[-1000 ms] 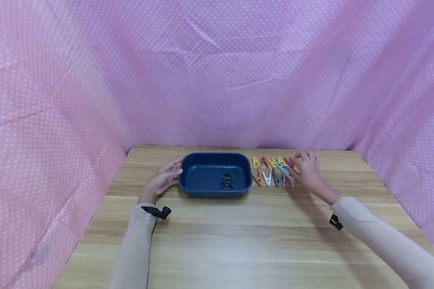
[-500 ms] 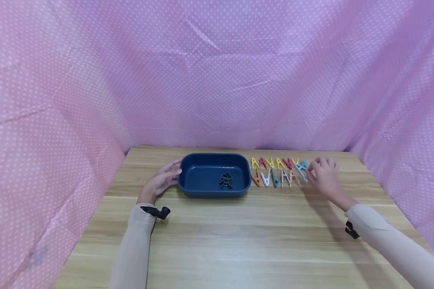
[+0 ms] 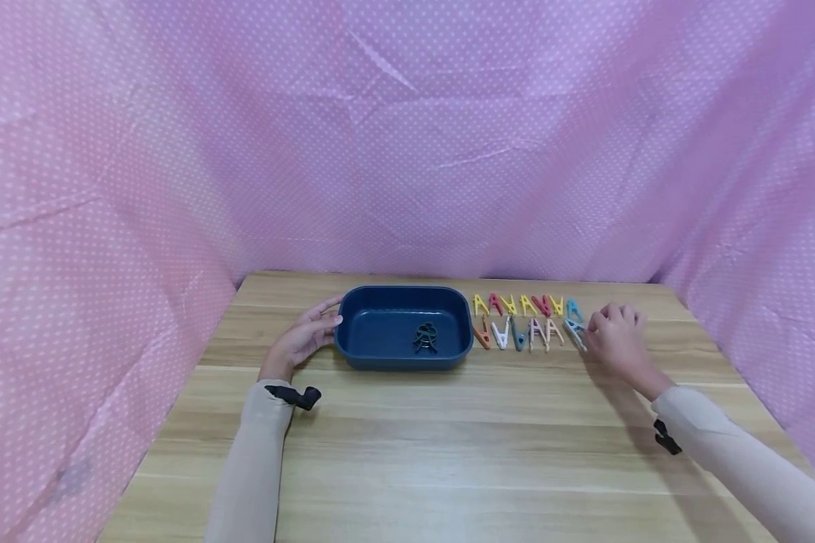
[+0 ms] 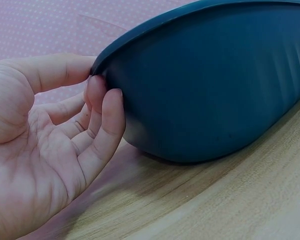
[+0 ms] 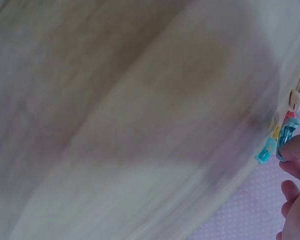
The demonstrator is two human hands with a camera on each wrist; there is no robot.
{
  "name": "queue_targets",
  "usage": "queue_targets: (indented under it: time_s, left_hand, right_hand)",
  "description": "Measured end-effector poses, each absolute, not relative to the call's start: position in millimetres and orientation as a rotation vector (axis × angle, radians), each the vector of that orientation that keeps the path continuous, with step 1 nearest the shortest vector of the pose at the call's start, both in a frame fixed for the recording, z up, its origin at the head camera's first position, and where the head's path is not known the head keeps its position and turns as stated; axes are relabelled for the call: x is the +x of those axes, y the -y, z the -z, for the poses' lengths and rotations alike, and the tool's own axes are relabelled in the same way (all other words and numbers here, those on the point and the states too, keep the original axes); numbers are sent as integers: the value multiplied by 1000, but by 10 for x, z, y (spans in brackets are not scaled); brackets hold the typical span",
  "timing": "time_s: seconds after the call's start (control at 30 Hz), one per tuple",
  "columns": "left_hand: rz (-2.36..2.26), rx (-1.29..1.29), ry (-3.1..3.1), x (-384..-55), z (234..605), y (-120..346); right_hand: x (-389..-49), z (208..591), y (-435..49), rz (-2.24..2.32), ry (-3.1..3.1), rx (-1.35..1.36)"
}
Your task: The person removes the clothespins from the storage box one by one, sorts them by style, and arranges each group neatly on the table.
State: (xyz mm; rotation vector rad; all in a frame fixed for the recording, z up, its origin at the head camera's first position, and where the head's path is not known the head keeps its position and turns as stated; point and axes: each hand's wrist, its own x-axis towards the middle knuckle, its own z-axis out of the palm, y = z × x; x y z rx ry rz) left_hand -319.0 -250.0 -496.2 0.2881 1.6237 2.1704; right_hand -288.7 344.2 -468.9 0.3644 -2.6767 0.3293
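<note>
A dark blue plastic basin (image 3: pixel 404 362) stands on the wooden table. My left hand (image 3: pixel 304 339) holds its left end; in the left wrist view, thumb and fingertips pinch the basin's rim (image 4: pixel 155 30) from outside. To the basin's right, plastic clothespins lie in two rows. My right hand (image 3: pixel 621 343) is at the right end of the nearer row, pinching a light blue clothespin (image 3: pixel 574 332). The right wrist view shows that clothespin (image 5: pixel 287 135) between thumb and finger, beside another blue clothespin (image 5: pixel 266 151). Part of the right hand is cut off there.
Yellow and red clothespins (image 3: pixel 509 304) make up the farther row. Orange, white, grey-blue and pale ones (image 3: pixel 502 334) lie in the nearer row. Inside the basin are dark green wire-like pieces (image 3: pixel 425 337), too small to identify. Pink dotted cloth (image 3: pixel 407 151) hangs behind the table.
My right hand has moved right with the light blue clothespin and brought it down at the end of the nearer row. The left hand has stayed at the basin.
</note>
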Motion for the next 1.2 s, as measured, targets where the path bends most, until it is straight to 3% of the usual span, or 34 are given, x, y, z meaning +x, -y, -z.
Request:
queue_targets:
  time_s: [1.2]
  left_hand:
    - [-2163,306,-1614,-3218,4975,2497]
  right_hand:
    - [-2835,4718,-3331,-416,2827,287]
